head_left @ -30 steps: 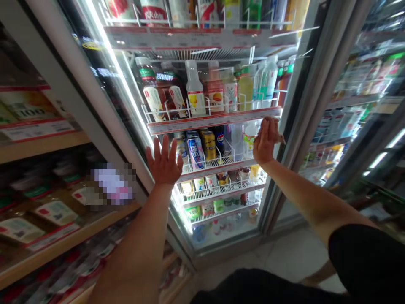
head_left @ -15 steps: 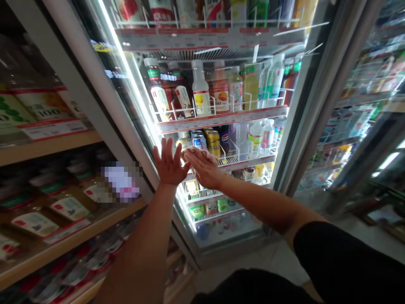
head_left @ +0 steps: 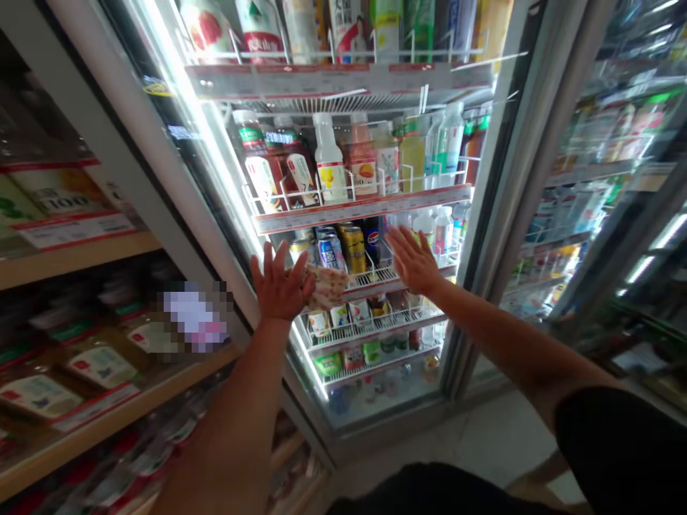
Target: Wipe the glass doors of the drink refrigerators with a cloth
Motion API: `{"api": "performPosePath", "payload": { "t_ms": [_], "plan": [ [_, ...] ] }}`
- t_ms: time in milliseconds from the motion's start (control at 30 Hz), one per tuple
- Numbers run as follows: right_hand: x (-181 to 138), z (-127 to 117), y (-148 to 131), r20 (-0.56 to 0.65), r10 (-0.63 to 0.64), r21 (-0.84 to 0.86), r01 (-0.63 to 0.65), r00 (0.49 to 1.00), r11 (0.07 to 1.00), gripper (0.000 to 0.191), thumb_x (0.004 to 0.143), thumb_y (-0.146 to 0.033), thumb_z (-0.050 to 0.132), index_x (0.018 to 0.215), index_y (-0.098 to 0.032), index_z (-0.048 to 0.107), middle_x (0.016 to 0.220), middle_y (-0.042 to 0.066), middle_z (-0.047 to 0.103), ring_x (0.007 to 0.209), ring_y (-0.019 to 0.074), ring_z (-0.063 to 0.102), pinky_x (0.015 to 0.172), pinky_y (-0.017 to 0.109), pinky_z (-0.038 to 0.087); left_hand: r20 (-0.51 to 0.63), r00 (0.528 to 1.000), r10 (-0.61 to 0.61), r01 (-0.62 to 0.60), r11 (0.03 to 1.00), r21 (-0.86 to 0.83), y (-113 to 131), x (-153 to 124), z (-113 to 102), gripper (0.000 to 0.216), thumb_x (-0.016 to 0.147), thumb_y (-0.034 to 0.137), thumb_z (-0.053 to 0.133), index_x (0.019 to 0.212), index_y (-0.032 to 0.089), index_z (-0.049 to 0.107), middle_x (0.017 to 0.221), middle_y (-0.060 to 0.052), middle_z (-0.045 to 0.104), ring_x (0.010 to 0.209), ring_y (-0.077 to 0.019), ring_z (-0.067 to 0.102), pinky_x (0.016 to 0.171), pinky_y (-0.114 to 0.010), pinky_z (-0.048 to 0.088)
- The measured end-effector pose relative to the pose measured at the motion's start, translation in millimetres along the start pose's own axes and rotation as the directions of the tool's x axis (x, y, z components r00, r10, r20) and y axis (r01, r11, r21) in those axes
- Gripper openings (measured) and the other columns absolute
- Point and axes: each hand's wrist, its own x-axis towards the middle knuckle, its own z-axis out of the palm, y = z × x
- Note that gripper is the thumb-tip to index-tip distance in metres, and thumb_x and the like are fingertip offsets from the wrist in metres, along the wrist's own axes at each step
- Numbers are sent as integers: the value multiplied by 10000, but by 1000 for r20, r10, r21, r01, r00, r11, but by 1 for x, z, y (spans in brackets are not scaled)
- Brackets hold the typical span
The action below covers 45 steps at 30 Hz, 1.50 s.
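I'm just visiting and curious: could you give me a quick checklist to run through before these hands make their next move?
1. Cloth within the left hand's reach: ok, it shows beside the thumb.
2. Left grip firm on the cloth: cannot tell, the palm is hidden.
3. Right hand unburdened: ok, fingers extended and nothing visible in it.
4. Hands apart: ok, a gap shows between the right hand and the cloth.
5. Palms pressed against the glass door: cannot tell, their undersides face away.
6. Bottle with the yellow-fruit label standing upright: ok, behind the shelf's wire guard.
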Motion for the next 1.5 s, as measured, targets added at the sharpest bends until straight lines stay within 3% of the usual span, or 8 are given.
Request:
{"api": "performPosePath", "payload": {
  "t_ms": [200,433,567,667,833,1133,1333,1500],
  "plan": [
    [-30,10,55,-21,-92,-203,86,996,975,506,1068,-248,454,1572,-268,498,1564,42,579,1513,215,474,1358,475,73,-58,997,-51,55,996,65,-1,-7,5,566,997,637,524,1265,177,716,1421,-159,558,1402,-372,431,1235,-632,181],
    [-30,24,45,-150,-116,-238,78,982,968,614,1033,-228,466,1640,-269,380,1538,50,609,1500,216,494,1355,465,72,-246,933,-261,277,960,31,29,-41,14,415,1025,490,549,1211,163,724,1097,-160,672,1087,-304,614,1025,-520,464],
    [-27,20,43,-203,-140,-270,82,969,959,628,1032,-218,457,1652,-239,353,1488,51,654,1478,205,521,1355,438,60,-300,894,-333,335,941,-47,62,-49,21,308,1047,341,503,1236,163,668,1124,-141,693,1080,-280,651,978,-477,518],
    [-26,18,42,-207,-134,-276,74,969,958,606,1034,-226,443,1637,-245,388,1475,45,666,1475,202,524,1355,429,54,-364,863,-351,349,934,-73,87,-48,33,333,1037,290,520,1319,153,631,1294,-180,652,1259,-310,603,1116,-539,434],
    [-26,18,43,-188,-143,-264,90,972,960,605,1018,-257,460,1620,-222,419,1485,50,659,1500,205,491,1356,424,24,-283,932,-225,202,973,-109,112,-30,56,546,1046,242,492,1571,107,424,1701,-243,255,1616,-341,174,1288,-576,209],
    [-27,19,44,-200,-154,-286,92,968,954,601,1022,-304,456,1614,-210,425,1500,59,648,1540,211,433,1356,434,27,-231,971,67,-65,998,16,146,62,81,624,1042,290,539,1629,150,380,1635,-160,445,1612,-281,226,1323,-502,192],
    [-33,27,47,-169,-124,-265,76,978,961,578,1042,-375,448,1611,-273,439,1523,58,627,1506,241,486,1352,462,51,-33,932,361,-361,932,7,175,16,103,582,1000,151,517,1577,104,458,1573,-124,529,1571,-252,336,1339,-438,178],
    [-37,29,48,-107,-62,-224,37,992,974,631,1024,-357,466,1645,-304,373,1574,39,577,1522,255,463,1352,482,60,-21,947,322,-315,937,154,143,-27,92,555,1001,138,527,1555,129,502,1532,-115,574,1548,-243,385,1343,-389,135]
  ]
}}
